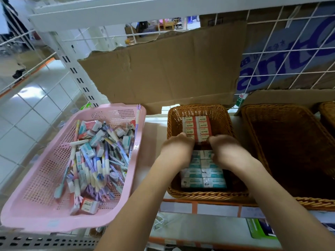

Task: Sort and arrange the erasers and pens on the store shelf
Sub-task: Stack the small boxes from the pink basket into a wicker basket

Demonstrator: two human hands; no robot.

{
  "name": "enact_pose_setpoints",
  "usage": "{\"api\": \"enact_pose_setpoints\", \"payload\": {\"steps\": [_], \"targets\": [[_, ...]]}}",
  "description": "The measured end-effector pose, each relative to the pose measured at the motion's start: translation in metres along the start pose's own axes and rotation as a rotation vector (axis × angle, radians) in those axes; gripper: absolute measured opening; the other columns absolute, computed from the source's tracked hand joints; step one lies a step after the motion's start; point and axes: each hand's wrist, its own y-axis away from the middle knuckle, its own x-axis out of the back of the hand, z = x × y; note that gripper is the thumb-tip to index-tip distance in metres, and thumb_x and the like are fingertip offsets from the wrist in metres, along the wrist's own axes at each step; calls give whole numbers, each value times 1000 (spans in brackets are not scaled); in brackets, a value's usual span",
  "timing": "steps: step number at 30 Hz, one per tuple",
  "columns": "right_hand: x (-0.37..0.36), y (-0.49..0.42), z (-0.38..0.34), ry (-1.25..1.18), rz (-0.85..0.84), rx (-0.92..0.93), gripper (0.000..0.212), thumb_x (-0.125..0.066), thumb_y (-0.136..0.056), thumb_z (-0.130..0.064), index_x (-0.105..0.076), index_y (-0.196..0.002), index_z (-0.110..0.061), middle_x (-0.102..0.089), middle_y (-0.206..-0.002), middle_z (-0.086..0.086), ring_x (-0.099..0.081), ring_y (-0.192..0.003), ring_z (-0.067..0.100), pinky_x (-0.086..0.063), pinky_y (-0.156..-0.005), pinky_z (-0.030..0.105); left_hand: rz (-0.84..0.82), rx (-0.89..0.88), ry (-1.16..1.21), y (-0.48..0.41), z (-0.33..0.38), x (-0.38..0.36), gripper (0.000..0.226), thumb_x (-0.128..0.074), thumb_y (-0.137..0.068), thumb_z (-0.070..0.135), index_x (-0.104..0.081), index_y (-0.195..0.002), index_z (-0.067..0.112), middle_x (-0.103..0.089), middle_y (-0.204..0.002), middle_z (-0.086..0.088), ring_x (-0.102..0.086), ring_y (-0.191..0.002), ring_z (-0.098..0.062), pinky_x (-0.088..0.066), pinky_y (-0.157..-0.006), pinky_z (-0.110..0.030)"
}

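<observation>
Two hands lowered side by side into middle of small wicker basket (220,113): left hand (176,149), right hand (224,149). Fingertips hidden, so pinch or mere press cannot be told. Red erasers (197,126) packed at far end, just beyond knuckles, long axes crosswise. Teal erasers (203,175) stacked at near edge. Unsorted pens and erasers (96,156) heaped in pink basket (36,205), nearer left hand.

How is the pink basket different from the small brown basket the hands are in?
The pink basket is plastic with tiny holes; the small brown basket is woven wicker. The pink basket holds pens and erasers in a jumble; the brown one holds only neat eraser rows. Both hold erasers.
</observation>
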Motion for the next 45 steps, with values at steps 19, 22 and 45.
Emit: {"api": "enact_pose_setpoints", "payload": {"steps": [19, 22, 45], "targets": [[-30, -40, -226, -32, 71, 796, 13, -46, -78, 4, -49, -80, -9, -53, -82, 9, -56, -81, 33, -46, -65, 35, 124, 758, 121, 159, -190, -7, 25, -58, -84, 22, -62, -108, 15, -64, -106, -9, -60, -100, -28, -47, -74, -34], [-40, -62, -260, -2, 60, 780, 29, -44, -79, 4, -54, -102, -10, -54, -109, 14, -57, -98, 33, -51, -77, 36, 63, 748, 121, 156, -204, -12, 22, -62, -81, 24, -63, -100, 13, -65, -97, -8, -61, -89, -27, -50, -70, -34], [-5, -48, -213, -503, 92, 634, 27, -64, -81, -8, -64, -105, -21, -66, -92, -3, -58, -63, 8, -44, -52, 16, 635, 666, 1130, 147, -181, 21, 9, -61, -91, 20, -56, -90, 28, -65, -90, 2, -65, -81, -13, -55, -75, -35]]}}
